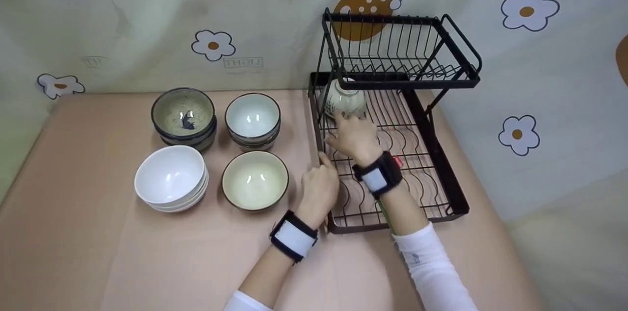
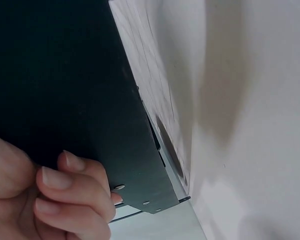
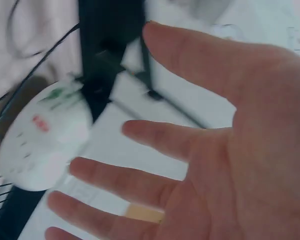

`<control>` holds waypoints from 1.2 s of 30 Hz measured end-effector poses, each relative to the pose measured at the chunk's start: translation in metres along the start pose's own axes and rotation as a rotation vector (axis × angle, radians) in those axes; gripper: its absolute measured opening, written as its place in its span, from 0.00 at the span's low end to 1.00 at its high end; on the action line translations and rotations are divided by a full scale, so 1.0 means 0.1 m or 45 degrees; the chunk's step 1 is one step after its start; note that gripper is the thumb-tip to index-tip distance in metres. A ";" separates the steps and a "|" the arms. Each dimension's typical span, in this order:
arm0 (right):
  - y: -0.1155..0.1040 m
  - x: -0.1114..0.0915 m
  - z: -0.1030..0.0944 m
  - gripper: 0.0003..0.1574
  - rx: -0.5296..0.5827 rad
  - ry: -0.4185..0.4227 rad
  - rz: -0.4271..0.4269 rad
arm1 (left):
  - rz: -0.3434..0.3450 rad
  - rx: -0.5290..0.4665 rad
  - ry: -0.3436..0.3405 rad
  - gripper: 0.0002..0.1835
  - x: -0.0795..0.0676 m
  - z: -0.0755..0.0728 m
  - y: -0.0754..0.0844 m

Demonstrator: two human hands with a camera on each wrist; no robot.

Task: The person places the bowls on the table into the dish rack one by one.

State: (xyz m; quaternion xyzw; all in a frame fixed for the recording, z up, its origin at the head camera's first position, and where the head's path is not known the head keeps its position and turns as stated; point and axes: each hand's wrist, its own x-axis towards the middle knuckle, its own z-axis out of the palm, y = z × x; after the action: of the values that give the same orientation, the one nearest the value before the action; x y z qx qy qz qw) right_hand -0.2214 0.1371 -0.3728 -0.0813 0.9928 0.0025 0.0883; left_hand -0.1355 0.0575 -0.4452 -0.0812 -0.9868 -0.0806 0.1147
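Observation:
A white bowl with a printed pattern (image 1: 345, 100) sits tilted in the back left of the black dish rack's lower tier (image 1: 444, 164). My right hand (image 1: 357, 137) is just in front of that bowl, its fingers reaching toward it. In the right wrist view the fingers are straight and spread, with nothing in the palm, and the bowl (image 3: 45, 135) is beside the fingertips. At the rack's left side, my left hand (image 1: 320, 188) has its index finger on the rim. Its other fingers curl against the dark side wall (image 2: 80, 90) in the left wrist view.
Left of the rack stand a stack of speckled dark-rimmed bowls (image 1: 184, 112), light blue bowls (image 1: 252, 115), white bowls (image 1: 170, 176) and a cream bowl (image 1: 255, 181). An upper rack tier (image 1: 402, 51) overhangs the back. A patterned cloth (image 1: 147, 16) hangs behind.

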 end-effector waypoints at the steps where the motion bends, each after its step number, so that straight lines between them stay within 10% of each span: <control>1: -0.03 -0.06 0.01 0.47 -0.004 0.018 -0.015 | 0.009 0.001 0.009 0.24 -0.01 0.00 -0.01; 9: -0.11 -0.39 0.19 0.35 0.033 0.118 -0.073 | 0.049 -0.048 0.012 0.09 -0.04 -0.01 -0.03; 17: -0.04 -0.47 0.32 0.28 0.100 0.258 -0.155 | 0.036 -0.102 -0.077 0.25 0.02 -0.03 -0.06; 29: -0.06 -0.50 0.39 0.22 0.219 -0.031 -0.211 | 0.105 -0.505 -0.399 0.27 0.06 -0.26 -0.34; 36: -0.12 -0.53 0.38 0.14 0.327 -0.110 -0.236 | 0.109 -0.673 -0.626 0.07 0.07 -0.53 -0.53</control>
State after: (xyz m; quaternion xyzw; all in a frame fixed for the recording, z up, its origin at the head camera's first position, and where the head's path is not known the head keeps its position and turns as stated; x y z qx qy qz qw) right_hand -0.1609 0.1347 -0.4011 -0.1605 0.9685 -0.1289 0.1405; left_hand -0.1398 -0.0024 -0.3999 -0.1664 -0.9256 -0.3063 -0.1477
